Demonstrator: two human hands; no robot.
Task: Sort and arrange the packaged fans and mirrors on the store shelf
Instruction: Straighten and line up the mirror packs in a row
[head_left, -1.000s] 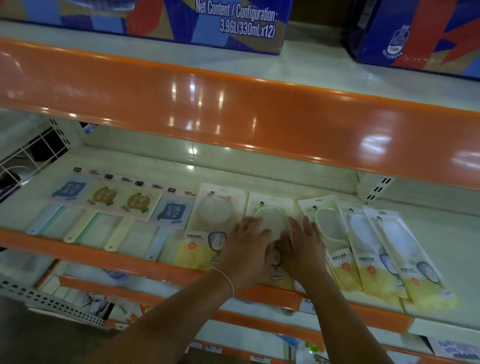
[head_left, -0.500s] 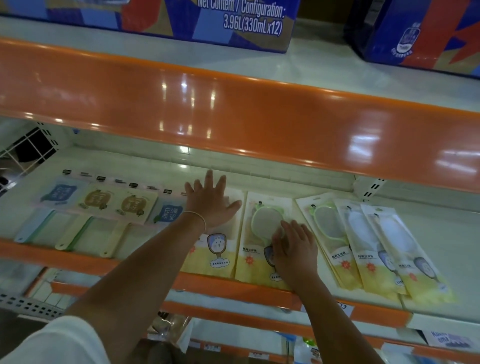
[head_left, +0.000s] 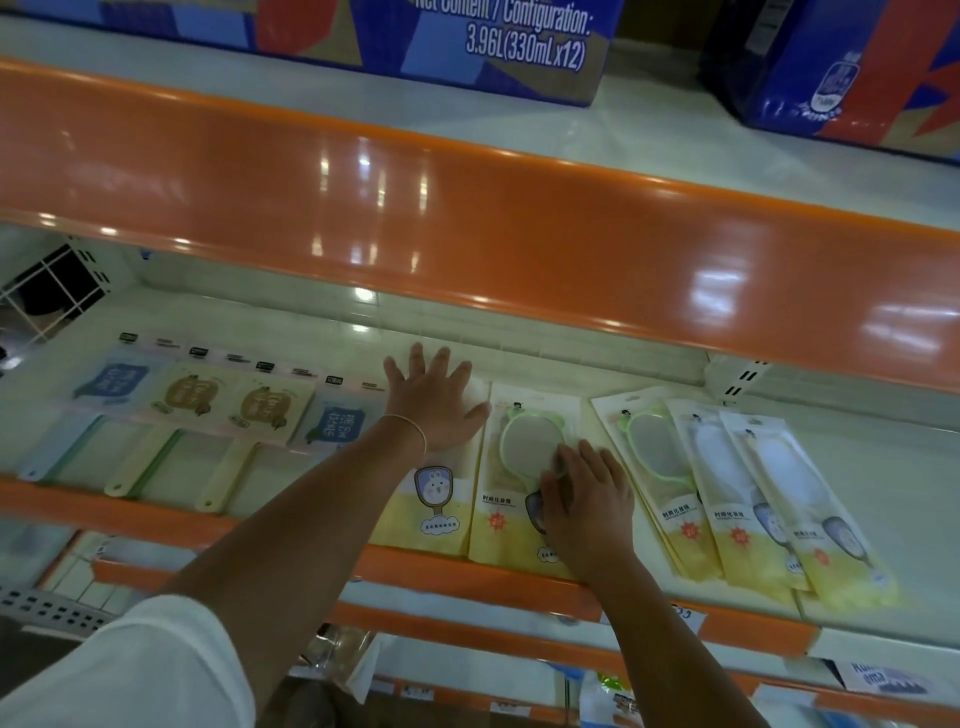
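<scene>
— So where are the hands?

— Both lie on the shelf (head_left: 857, 467). The left hand (head_left: 436, 405) is flat, fingers spread and straight, palm down on the top of a mirror pack (head_left: 436, 514) near the middle of the view. A thin band (head_left: 410, 423) circles that wrist.

— And the right?

— The right hand (head_left: 584, 499) rests at 4 o'clock from the left one, fingers lightly bent, pressing on the green mirror pack (head_left: 524, 431) just beside the first. It grips nothing that I can make out; the fingers lie on the wrapper.

— What about the other goods?

— At 9 o'clock from the left hand lie four fans in a row: a blue fan (head_left: 111, 382), two tan fans (head_left: 187, 395), and another blue one (head_left: 337, 423), handles pointing toward the orange lip (head_left: 130, 512). At 3 o'clock from the right hand three more mirror packs overlap: one green-rimmed (head_left: 652, 441), two white (head_left: 727, 467).

— Anything above?

— An upper shelf with an orange front (head_left: 467, 208), bearing a printed carton (head_left: 493, 47) at 12 o'clock and a blue box (head_left: 831, 67) at 1 o'clock. A white sleeve (head_left: 130, 670) shows at 7 o'clock.
</scene>
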